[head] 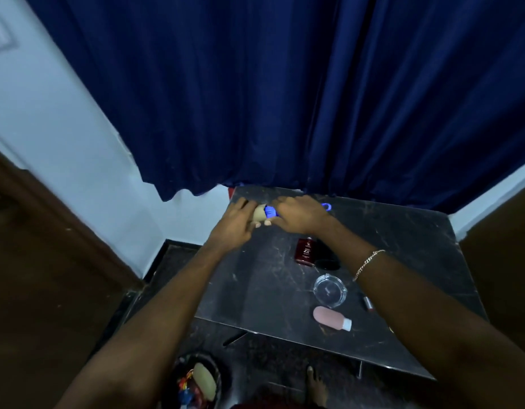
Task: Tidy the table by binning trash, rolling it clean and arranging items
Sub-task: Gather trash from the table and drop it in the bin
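My right hand [299,214] is closed on the blue handle of the roller [265,214]; the left hand [236,224] pinches its pale roll end, at the table's [255,290] far-left corner. Judgement: roller is being readied, maybe a sheet peeled. Keep the handle steady, peel slowly. Bottle [305,250], ashtray [329,290] and tube [332,317] lie near; bin [196,382] is below.

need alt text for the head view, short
Both hands, left hand and right hand, hold a blue-handled lint roller at the far edge of a dark table. Nearer lie a dark red bottle, glass ashtray and pink tube; a bin sits on the floor.
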`<state>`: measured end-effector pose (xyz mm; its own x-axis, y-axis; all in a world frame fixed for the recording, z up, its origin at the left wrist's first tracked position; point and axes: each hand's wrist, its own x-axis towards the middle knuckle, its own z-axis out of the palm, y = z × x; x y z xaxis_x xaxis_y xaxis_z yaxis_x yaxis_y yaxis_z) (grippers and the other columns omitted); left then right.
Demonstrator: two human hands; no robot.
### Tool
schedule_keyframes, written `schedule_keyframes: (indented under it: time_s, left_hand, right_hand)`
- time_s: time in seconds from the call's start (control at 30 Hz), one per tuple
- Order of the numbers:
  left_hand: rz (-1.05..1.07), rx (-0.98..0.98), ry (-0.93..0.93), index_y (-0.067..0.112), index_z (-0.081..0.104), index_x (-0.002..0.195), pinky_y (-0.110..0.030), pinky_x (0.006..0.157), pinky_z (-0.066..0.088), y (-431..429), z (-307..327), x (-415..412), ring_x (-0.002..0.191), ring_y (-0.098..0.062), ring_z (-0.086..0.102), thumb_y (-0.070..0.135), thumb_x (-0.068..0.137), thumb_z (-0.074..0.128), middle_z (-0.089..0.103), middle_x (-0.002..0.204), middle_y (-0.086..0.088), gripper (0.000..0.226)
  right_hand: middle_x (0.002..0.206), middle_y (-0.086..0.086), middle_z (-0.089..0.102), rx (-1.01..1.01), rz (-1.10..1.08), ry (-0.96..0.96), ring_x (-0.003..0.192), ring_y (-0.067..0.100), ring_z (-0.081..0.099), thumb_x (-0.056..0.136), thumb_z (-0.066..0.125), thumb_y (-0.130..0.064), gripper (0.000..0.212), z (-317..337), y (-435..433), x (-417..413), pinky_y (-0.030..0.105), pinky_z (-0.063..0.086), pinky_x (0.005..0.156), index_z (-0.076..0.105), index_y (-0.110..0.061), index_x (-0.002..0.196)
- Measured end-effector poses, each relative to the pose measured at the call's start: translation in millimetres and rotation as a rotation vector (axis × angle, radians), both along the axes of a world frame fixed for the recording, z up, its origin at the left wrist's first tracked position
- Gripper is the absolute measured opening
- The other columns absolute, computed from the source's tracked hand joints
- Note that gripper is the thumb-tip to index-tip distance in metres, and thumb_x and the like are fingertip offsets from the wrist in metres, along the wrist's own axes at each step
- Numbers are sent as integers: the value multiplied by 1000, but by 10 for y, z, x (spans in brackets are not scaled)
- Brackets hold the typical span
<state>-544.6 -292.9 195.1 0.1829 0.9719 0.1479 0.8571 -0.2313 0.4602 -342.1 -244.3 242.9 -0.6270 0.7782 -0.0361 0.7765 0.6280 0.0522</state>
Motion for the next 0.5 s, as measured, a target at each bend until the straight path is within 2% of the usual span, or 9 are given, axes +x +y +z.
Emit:
schedule_keyframes:
  time_s: [0.13, 0.23, 0.4, 0.5]
  left_hand:
    - [77, -4, 36, 22, 51, 136, -45, 94, 51, -158, -14, -460, 112, -28, 54, 22, 94, 68, 54, 126, -4, 46]
    - [129, -33, 3, 26, 49, 136, -46, 93, 53, -328, -48, -728, 110, -26, 57, 24, 94, 69, 54, 128, -1, 47]
    - [230, -40, -69, 29, 49, 135, -40, 87, 53, -647, -96, -999, 105, -26, 62, 29, 94, 68, 59, 125, -1, 45]
    - [316, -90, -131, 27, 48, 140, -44, 95, 52, -891, -170, -1208, 112, -26, 62, 34, 97, 64, 61, 130, -1, 47]
  right_hand:
    - [124, -5, 64, -51, 7, 94, 109, 23, 65, 91, 41, -67, 50, 6, 59, 198, 37, 49, 82, 56, -29, 120]
    - [114, -8, 65, -73, -30, 187, 100, 21, 65, 90, 43, -67, 44, -66, 37, 275, 35, 49, 77, 56, -30, 111]
    - [96, -9, 63, -220, -83, 399, 91, 18, 62, 90, 50, -62, 34, -264, -66, -7, 29, 42, 73, 56, -31, 102]
    - [78, -11, 59, -310, -99, 512, 76, 17, 60, 89, 53, -59, 33, -410, -188, -333, 32, 47, 68, 56, -26, 92]
